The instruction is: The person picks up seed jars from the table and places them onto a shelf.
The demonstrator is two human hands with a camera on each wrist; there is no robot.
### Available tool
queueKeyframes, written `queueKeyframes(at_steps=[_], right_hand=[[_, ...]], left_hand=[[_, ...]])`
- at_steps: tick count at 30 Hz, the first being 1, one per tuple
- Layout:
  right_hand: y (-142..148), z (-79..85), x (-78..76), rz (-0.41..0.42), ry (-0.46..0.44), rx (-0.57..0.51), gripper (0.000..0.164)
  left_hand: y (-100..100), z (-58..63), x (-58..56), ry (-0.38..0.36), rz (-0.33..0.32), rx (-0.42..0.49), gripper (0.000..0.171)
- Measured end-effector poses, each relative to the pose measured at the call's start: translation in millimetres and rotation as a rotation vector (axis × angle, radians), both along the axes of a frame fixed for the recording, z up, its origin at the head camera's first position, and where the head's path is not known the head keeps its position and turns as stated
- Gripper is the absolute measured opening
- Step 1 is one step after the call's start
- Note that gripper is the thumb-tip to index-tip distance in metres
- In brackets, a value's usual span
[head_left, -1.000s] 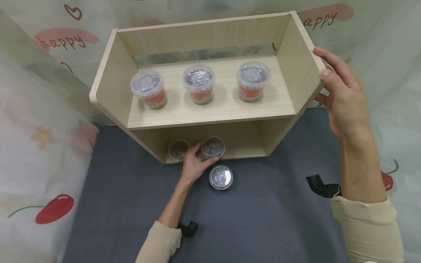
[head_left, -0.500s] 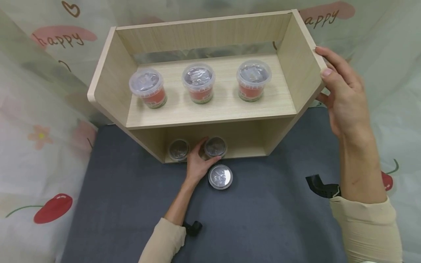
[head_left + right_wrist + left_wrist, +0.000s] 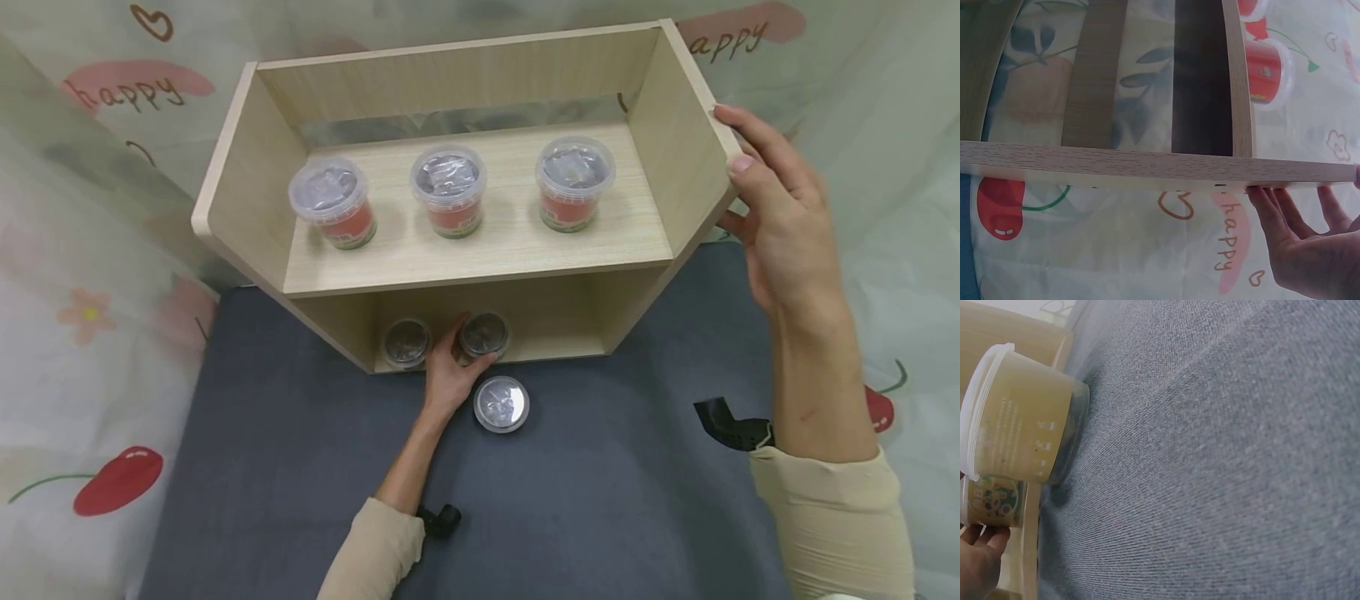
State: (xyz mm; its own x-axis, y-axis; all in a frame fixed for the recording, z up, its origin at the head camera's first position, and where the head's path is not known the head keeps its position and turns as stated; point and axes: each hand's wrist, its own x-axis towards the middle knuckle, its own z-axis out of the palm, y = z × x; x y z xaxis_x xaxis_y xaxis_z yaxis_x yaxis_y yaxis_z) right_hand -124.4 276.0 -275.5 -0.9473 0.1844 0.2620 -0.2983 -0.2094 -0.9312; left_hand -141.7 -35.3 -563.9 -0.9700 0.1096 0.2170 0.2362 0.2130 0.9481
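Inside the lower compartment of a pale wooden shelf unit, my left hand grips a round lidded tub between fingers and thumb. Seen from the left wrist, those fingers touch the side of this tub, partly hidden behind a nearer yellowish tub. Left of the hand stands another lidded tub. A further tub sits on the dark cloth just in front of the shelf. My right hand holds the upper front edge of the right side panel, fingers outside it.
On the upper shelf stand three clear-lidded tubs with red bands: left, middle and right. Dark grey cloth covers the table. A printed curtain hangs close behind and at the sides.
My left hand shifted slightly right with the tub, then a little back left, still gripping it. The right hand stays on the side panel. The other tubs have not moved.
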Motion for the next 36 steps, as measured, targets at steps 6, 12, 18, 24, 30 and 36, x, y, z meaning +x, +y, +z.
queueKeyframes(at_steps=[6, 12, 18, 24, 30, 36], right_hand=[[-3, 0.5, -1.5, 0.009, 0.003, -0.020, 0.039], [-3, 0.4, -1.8, 0.003, 0.012, -0.029, 0.039], [-3, 1.1, -1.8, -0.004, 0.008, -0.020, 0.038], [-3, 0.2, -1.0, -0.009, 0.007, -0.009, 0.038], [-2, -0.5, -0.9, -0.014, 0.010, 0.002, 0.038], [-3, -0.8, -0.9, -0.019, 0.012, 0.021, 0.038]], left_hand=[[-2, 18.0, 4.6, -0.005, -0.027, -0.012, 0.075], [-4, 9.3, 0.0, -0.033, -0.038, -0.037, 0.078], [-5, 4.9, -1.8, -0.051, -0.038, -0.052, 0.080], [-4, 15.6, 3.0, -0.057, -0.049, -0.029, 0.081], [-7, 45.4, 14.9, -0.068, -0.066, 0.015, 0.077], [-15, 50.3, 25.0, -0.073, -0.069, 0.054, 0.071]])
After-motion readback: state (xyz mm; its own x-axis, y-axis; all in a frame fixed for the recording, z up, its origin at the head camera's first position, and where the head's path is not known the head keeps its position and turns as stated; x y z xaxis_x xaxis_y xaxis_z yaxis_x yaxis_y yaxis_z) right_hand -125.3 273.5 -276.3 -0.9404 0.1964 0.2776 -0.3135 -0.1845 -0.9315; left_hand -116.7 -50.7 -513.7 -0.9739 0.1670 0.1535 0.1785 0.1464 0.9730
